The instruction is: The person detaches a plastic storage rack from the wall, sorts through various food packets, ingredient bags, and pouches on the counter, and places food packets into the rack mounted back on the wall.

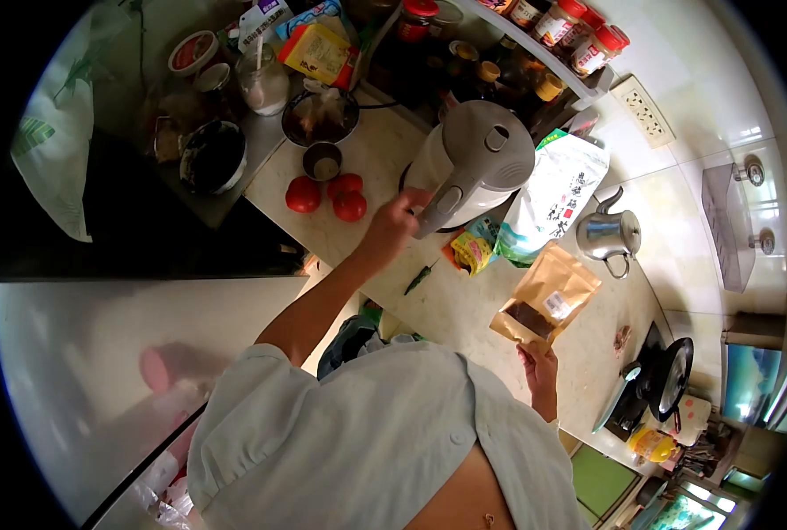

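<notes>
A grey and white electric kettle point(492, 146) stands on the counter near the back shelf. My left hand point(398, 223) is closed at the end of its handle, the fingers partly hidden. Low on the right, my right hand point(537, 364) pinches the bottom edge of a brown paper pouch point(563, 287) with a white label and a window showing dark contents. Behind the pouch leans a large white and green bag point(557, 190). A small yellow packet point(471, 252) lies beside the kettle's base. Several red tomatoes point(303, 194) sit left of my left hand.
A green chili point(420, 278) lies on the counter point(464, 309). A metal teapot point(609, 234) stands by the tiled wall. Bowls and jars crowd the far left, including a black pot point(214, 157). A wok point(676, 378) is on the stove at right. Jars fill the shelf point(535, 49).
</notes>
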The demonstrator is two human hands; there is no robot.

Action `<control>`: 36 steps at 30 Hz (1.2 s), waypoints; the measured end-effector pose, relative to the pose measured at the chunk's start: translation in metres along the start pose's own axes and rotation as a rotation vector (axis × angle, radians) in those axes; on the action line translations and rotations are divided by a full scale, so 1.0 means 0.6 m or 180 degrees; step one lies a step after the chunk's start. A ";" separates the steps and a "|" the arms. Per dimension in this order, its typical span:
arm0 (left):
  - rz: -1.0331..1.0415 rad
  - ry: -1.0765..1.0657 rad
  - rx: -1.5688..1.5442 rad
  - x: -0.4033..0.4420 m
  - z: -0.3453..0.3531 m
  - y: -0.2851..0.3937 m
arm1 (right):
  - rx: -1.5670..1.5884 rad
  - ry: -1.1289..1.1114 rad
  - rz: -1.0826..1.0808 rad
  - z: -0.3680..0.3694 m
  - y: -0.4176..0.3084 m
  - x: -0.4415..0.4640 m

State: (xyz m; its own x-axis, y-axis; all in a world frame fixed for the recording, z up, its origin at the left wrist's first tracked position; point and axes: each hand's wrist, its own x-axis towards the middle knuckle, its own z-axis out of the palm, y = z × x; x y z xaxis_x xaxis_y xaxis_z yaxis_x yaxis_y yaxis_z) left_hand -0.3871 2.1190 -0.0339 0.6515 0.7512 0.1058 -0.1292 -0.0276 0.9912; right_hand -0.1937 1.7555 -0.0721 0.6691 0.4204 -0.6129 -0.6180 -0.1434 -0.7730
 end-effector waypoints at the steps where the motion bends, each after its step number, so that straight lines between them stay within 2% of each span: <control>1: -0.0001 0.0004 -0.0002 0.007 -0.014 -0.002 | -0.0021 -0.0036 -0.0012 -0.004 0.003 0.002; 3: 0.0045 0.0983 -0.0503 0.034 -0.062 0.022 | -0.0029 -0.0079 -0.0019 -0.002 0.009 0.001; 5: 0.0033 0.1651 0.0096 0.065 -0.096 0.064 | -0.0122 -0.0144 0.0027 0.000 0.009 -0.003; 6: 0.0041 0.1643 0.0093 0.090 -0.108 0.063 | -0.0115 -0.0141 0.0017 -0.003 0.011 -0.001; 8: 0.0758 0.1336 -0.0182 0.147 -0.124 0.059 | -0.0202 -0.0420 0.0226 -0.014 0.017 0.000; 9: 0.0759 0.1310 -0.0207 0.172 -0.124 0.060 | -0.0195 -0.0391 0.0207 -0.010 0.016 -0.004; 11: 0.0853 0.0918 0.0570 0.223 -0.114 0.065 | -0.0377 -0.0266 0.0317 0.002 0.017 -0.010; 14: 0.0989 0.0526 0.0572 0.291 -0.093 0.051 | -0.0532 -0.0011 0.0237 0.008 0.018 -0.012; 16: 0.1033 0.0575 0.0810 0.331 -0.091 0.034 | -0.0659 0.0105 0.0151 0.010 0.021 -0.011; 18: 0.1079 0.0637 0.1060 0.352 -0.090 0.026 | -0.0987 0.0515 0.0149 0.013 0.020 -0.013; 20: 0.0824 0.0476 0.1608 0.365 -0.094 0.016 | -0.1029 0.0616 0.0102 0.009 0.027 -0.013; 23: 0.0656 0.0370 0.1763 0.380 -0.104 0.000 | -0.1196 0.0712 0.0040 -0.002 0.038 -0.012; 26: 0.0977 0.0641 0.2122 0.409 -0.128 -0.006 | -0.1334 0.0743 0.0008 -0.005 0.040 -0.014; 31: 0.1102 0.0723 0.1790 0.471 -0.150 0.028 | -0.1229 0.0786 -0.0029 -0.014 0.056 -0.015; 32: 0.1079 0.0559 0.1532 0.477 -0.141 0.039 | -0.1277 0.0809 -0.0035 -0.009 0.052 -0.015; 36: 0.1203 0.0172 0.1534 0.485 -0.100 0.058 | -0.1462 0.0805 -0.0035 -0.005 0.043 -0.019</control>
State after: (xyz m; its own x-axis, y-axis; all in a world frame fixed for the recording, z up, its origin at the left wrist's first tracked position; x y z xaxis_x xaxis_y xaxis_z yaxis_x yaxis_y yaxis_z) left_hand -0.2469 2.3764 0.0266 0.5860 0.6634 0.4654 0.0169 -0.5842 0.8115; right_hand -0.2162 1.7442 -0.0857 0.7884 0.2027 -0.5808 -0.4037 -0.5420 -0.7371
